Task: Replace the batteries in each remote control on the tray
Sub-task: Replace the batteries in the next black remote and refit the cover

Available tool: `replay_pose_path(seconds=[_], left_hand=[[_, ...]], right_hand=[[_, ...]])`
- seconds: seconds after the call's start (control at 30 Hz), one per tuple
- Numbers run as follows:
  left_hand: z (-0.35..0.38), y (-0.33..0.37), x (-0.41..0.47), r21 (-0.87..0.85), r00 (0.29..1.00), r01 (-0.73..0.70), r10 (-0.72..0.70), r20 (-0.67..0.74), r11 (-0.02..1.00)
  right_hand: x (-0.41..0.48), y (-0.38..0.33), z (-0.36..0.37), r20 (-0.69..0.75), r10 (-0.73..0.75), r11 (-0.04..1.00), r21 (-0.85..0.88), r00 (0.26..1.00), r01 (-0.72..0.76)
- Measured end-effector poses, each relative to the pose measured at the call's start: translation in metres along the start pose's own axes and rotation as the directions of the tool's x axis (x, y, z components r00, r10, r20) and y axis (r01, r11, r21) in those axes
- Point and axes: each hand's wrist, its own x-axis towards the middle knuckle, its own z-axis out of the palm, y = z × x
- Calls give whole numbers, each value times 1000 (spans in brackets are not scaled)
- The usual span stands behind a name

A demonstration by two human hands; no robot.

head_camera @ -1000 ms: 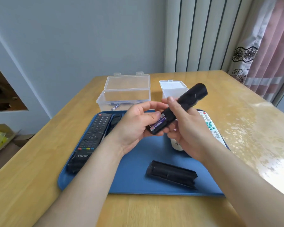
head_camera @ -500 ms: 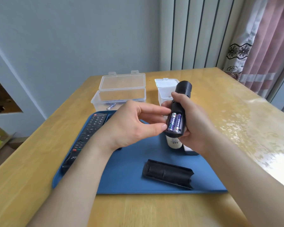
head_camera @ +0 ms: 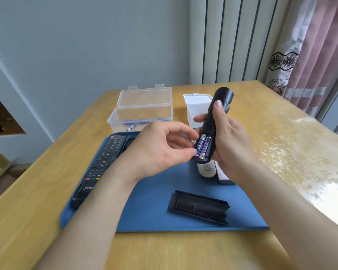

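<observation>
My right hand (head_camera: pixel 229 139) grips a slim black remote (head_camera: pixel 213 119) upright above the blue tray (head_camera: pixel 154 193), its open battery bay facing me. Two purple batteries (head_camera: pixel 203 146) sit side by side in the bay. My left hand (head_camera: pixel 158 151) reaches in from the left, and its thumb and fingertips pinch the left battery. The remote's black cover (head_camera: pixel 198 209) lies loose on the tray in front. A long black remote (head_camera: pixel 103 162) lies along the tray's left side. The ends of two white remotes (head_camera: pixel 206 169) show below my right hand.
Behind the tray stands an open clear plastic box (head_camera: pixel 142 110) with a loose battery (head_camera: pixel 131 127) in front of it, and beside it a small open white box (head_camera: pixel 198 108). The wooden table (head_camera: pixel 281 152) extends right; curtains hang beyond.
My right hand has turned the black remote from a slant to upright, bringing the battery bay to face me. My left hand has stayed at the bay's left side.
</observation>
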Motion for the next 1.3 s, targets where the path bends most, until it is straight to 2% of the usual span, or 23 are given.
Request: replay_pose_path(seconds=[0.2, 0.47, 0.7, 0.93, 1.1, 1.3], left_hand=[[3, 6, -2, 247, 986, -150, 164, -39, 958], [7, 15, -6, 202, 968, -236, 249, -43, 951], [5, 15, -6, 198, 974, -221, 226, -7, 955], [3, 11, -5, 356, 972, -220, 233, 7, 908], [5, 11, -4, 456, 944, -311, 328, 45, 834], [2, 10, -4, 396, 954, -289, 294, 48, 871]], right_hand=[[-4, -4, -1, 63, 65, 998, 2, 996, -65], [-9, -10, 0, 91, 90, 993, 64, 992, -96], [-7, -9, 0, 76, 109, 991, 69, 991, -114], [-7, -11, -1, 93, 148, 988, 37, 985, -152], [-6, -10, -3, 149, 160, 987, -30, 976, -158], [-6, -9, -2, 157, 175, 984, -43, 972, -171]])
